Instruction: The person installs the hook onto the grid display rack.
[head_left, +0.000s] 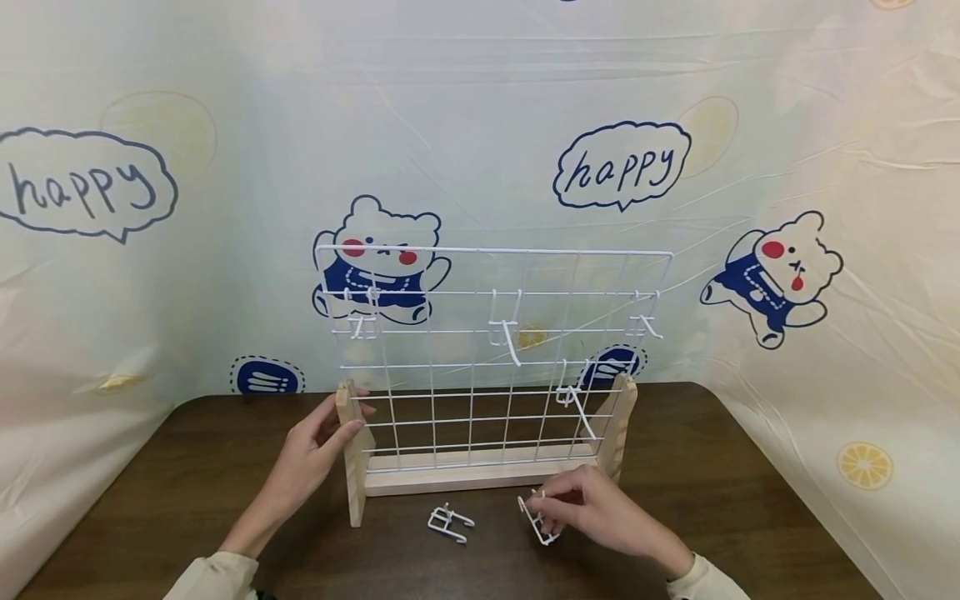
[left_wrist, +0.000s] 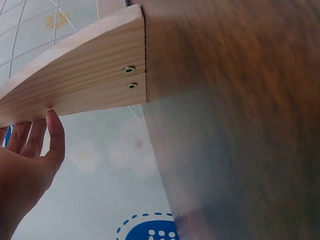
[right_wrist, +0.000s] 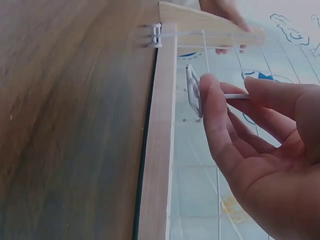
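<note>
My left hand grips the left wooden side panel of a white wire grid rack, thumb in front and fingers behind. The left wrist view shows the thumb and fingers against the panel's edge. My right hand pinches a white wire hook by its prong, low in front of the rack; in the right wrist view its square back frame points away from the palm. Another white hook lies on the table, left of my right hand.
Several white hooks hang on the grid, among them a middle one and a lower right one. A wooden bar joins the rack's side panels on the brown table. A printed curtain hangs behind.
</note>
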